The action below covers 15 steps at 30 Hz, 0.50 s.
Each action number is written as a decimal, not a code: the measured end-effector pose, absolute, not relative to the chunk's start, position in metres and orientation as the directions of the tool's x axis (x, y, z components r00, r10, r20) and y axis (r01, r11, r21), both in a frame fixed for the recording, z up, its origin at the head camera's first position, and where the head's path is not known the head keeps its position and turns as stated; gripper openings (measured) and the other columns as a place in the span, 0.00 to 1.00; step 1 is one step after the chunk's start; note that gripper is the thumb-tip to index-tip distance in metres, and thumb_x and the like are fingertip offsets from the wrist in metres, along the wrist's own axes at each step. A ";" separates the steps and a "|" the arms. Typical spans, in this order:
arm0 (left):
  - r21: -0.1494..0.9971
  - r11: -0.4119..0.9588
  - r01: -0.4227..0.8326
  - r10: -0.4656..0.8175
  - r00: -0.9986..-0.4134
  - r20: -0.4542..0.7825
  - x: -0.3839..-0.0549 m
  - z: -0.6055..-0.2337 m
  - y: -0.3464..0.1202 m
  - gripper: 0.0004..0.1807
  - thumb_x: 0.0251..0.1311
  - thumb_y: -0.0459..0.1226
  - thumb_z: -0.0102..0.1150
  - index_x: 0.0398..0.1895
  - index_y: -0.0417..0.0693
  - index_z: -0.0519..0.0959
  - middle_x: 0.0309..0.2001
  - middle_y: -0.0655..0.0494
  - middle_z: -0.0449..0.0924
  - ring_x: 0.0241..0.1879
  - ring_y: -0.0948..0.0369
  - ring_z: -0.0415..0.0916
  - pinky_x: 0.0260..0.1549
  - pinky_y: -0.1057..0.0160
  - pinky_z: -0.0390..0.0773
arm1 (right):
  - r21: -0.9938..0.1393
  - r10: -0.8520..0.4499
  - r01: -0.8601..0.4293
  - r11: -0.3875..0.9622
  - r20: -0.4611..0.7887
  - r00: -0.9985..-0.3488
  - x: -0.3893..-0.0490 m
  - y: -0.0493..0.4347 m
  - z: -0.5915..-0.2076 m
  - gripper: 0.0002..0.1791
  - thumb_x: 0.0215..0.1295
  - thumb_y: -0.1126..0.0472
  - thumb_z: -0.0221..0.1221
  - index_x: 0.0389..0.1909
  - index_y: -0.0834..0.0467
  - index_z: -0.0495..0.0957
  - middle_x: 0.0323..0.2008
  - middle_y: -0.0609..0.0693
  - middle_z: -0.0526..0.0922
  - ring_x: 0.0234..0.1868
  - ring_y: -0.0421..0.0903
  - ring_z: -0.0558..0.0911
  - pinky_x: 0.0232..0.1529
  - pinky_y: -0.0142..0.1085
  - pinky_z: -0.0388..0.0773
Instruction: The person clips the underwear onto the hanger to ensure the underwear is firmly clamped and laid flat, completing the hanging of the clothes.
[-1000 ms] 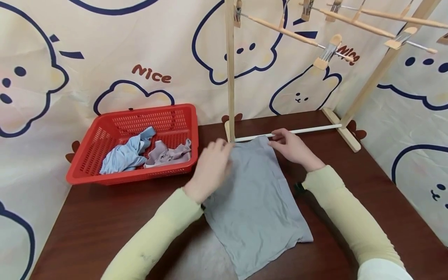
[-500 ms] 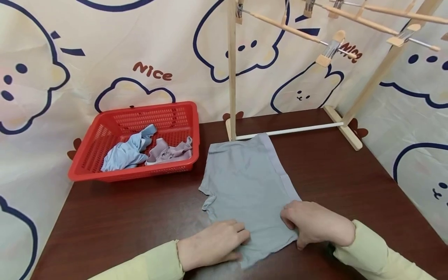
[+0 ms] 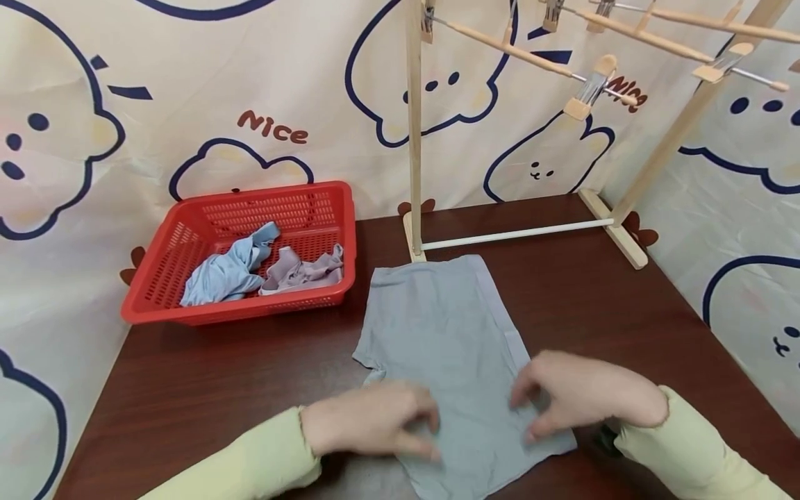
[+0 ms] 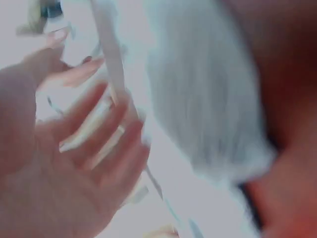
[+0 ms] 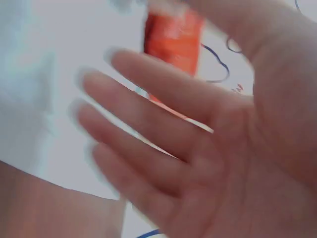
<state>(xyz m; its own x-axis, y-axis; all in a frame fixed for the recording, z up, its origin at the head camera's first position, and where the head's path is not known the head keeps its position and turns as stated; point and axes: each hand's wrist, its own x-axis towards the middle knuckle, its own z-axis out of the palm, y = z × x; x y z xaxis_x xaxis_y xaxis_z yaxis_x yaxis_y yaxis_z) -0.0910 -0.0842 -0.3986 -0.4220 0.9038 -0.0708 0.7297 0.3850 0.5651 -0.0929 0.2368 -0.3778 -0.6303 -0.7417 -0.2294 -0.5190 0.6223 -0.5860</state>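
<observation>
A pair of grey-blue underpants (image 3: 444, 333) lies spread on the dark brown table, its paler waistband along the right edge and a notch at the left. Over its lower left part is my left hand (image 3: 375, 420), fingers loosely bent and blurred. My right hand (image 3: 578, 392) hovers at the lower right edge, thumb and fingers apart. In the left wrist view, the left hand (image 4: 84, 153) has its fingers spread beside the pale cloth (image 4: 203, 94). The right wrist view has the right hand (image 5: 198, 134) with long, extended fingers in front of the cloth (image 5: 39, 99). Neither hand holds anything.
A red plastic basket (image 3: 150, 298) at the back left holds a light blue garment (image 3: 228, 274) and a mauve garment (image 3: 303, 271). Behind the underpants stands a wooden rack (image 3: 414, 139) with a white lower bar (image 3: 519, 236). Clip hangers (image 3: 512, 52) hang from above. Patterned cloth covers the walls.
Both hands have come from the far edge of the underpants down to the near part. In the last half second the underpants slid toward me and the fingers let go.
</observation>
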 end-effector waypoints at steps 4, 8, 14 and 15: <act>0.456 0.615 0.644 0.726 -0.688 -0.007 -0.137 -0.402 -0.074 0.27 0.71 0.52 0.60 0.64 0.44 0.75 0.59 0.52 0.75 0.58 0.57 0.74 0.58 0.58 0.73 | -0.469 -0.694 -0.604 0.644 -0.027 -0.719 -0.135 0.223 -0.378 0.25 0.65 0.48 0.69 0.59 0.56 0.82 0.59 0.50 0.81 0.61 0.50 0.78 0.59 0.50 0.74; 0.364 0.804 0.470 0.539 -0.835 -0.112 -0.179 -0.416 -0.058 0.48 0.69 0.60 0.57 0.79 0.39 0.55 0.78 0.40 0.51 0.76 0.43 0.49 0.71 0.44 0.54 | -0.401 -0.665 -0.596 0.696 -0.046 -0.746 -0.183 0.204 -0.398 0.40 0.70 0.44 0.63 0.75 0.59 0.65 0.76 0.62 0.58 0.76 0.63 0.56 0.69 0.61 0.57; 0.229 0.917 0.326 0.384 -0.875 -0.294 -0.205 -0.431 -0.053 0.70 0.45 0.76 0.62 0.84 0.56 0.38 0.82 0.45 0.31 0.78 0.40 0.29 0.72 0.38 0.40 | -0.337 -0.616 -0.532 0.776 -0.227 -0.754 -0.231 0.197 -0.428 0.69 0.50 0.25 0.67 0.82 0.58 0.46 0.80 0.62 0.40 0.79 0.64 0.38 0.71 0.67 0.37; 0.222 0.923 0.313 0.370 -0.880 -0.297 -0.207 -0.431 -0.054 0.72 0.42 0.77 0.63 0.84 0.57 0.38 0.82 0.45 0.30 0.78 0.40 0.27 0.72 0.38 0.39 | -0.309 -0.589 -0.513 0.801 -0.256 -0.766 -0.234 0.199 -0.430 0.72 0.47 0.22 0.67 0.82 0.58 0.44 0.81 0.60 0.38 0.79 0.62 0.37 0.71 0.66 0.35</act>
<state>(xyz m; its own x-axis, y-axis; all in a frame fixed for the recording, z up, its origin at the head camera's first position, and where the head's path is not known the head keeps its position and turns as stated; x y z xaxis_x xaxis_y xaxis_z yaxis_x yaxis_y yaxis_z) -0.2067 -0.0542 -0.4314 -0.8800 0.3702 -0.2975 0.3133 0.9233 0.2222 -0.2342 0.1990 -0.4298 -0.7660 -0.5895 -0.2565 -0.5130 0.8009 -0.3087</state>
